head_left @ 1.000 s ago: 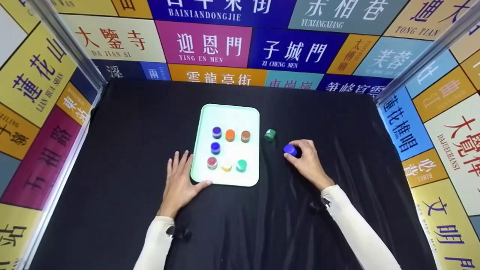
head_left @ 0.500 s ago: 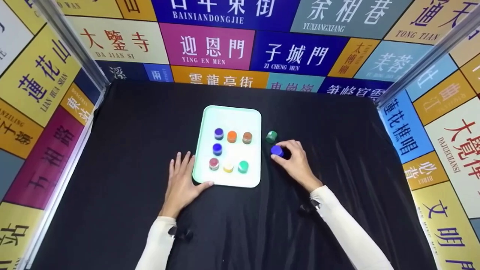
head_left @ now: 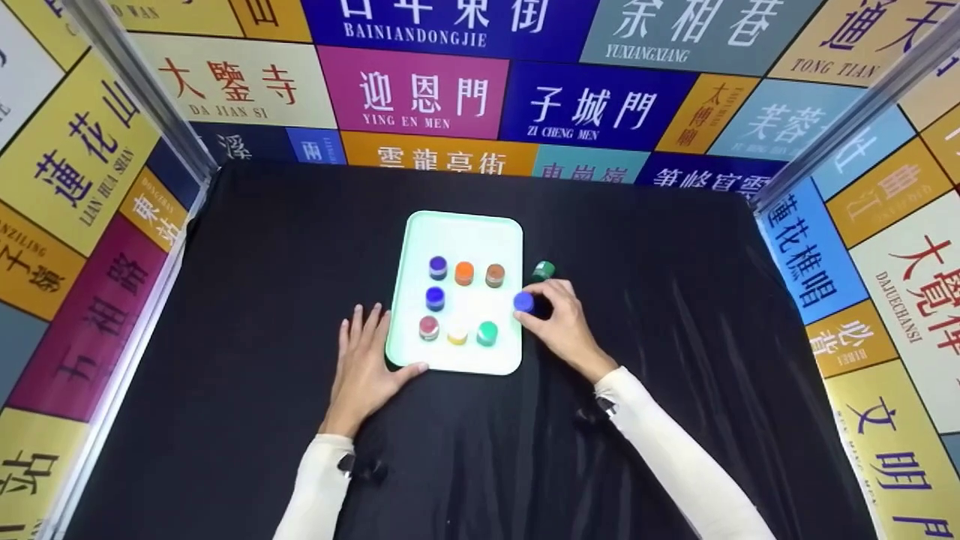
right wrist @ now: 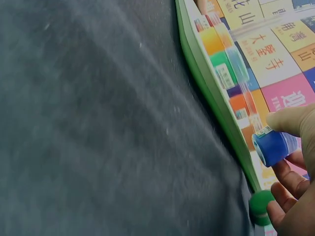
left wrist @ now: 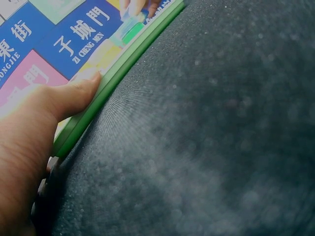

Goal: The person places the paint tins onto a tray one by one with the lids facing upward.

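My right hand (head_left: 564,324) pinches a small blue paint jar (right wrist: 273,146) between thumb and fingers, at the right rim of a pale green tray (head_left: 465,232). The left hand (head_left: 365,375) lies at the tray's lower left corner, fingers spread along its side and thumb (left wrist: 81,96) on the front rim. Standing on the tray are several paint jars: purple (head_left: 438,268), orange (head_left: 463,273), brown (head_left: 494,275), dark blue (head_left: 435,298), red (head_left: 428,328), yellow (head_left: 457,334) and light green (head_left: 487,333).
A dark green jar (head_left: 543,271) lies on its side on the black cloth (head_left: 300,247), just right of the tray and beyond my right hand. Walls printed with coloured signs (head_left: 420,90) enclose the table at the back and both sides.
My right hand has carried the blue paint jar leftward across the cloth to the tray's right rim. The left hand has stayed at the tray's corner.
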Demonstrator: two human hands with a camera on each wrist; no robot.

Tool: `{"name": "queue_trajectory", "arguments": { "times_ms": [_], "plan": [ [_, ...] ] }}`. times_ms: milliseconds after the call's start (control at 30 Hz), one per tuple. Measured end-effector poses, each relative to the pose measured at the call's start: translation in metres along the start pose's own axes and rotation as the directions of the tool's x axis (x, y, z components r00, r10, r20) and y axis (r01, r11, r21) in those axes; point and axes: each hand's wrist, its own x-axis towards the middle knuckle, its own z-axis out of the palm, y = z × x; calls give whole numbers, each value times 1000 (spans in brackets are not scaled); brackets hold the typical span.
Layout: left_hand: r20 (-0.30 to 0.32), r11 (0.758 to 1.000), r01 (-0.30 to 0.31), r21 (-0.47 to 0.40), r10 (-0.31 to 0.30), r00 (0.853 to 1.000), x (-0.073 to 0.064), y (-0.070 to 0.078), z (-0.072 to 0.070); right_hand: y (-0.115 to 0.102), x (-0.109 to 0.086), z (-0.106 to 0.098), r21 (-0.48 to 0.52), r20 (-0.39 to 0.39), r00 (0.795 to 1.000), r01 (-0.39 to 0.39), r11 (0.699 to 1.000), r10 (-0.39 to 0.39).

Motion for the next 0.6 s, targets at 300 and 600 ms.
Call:
{"name": "queue_trajectory", "arguments": {
  "times_ms": [300, 600],
  "plan": [
    [1, 1000, -5, 9, 5, 1000, 2, 1, 0, -8, 7, 16, 11, 34, 999, 16, 1000, -17],
    [6, 1000, 3, 5, -3, 1000, 0, 0, 1, -15, 14, 33, 20, 94, 995, 24, 1000, -25]
  ]
}}
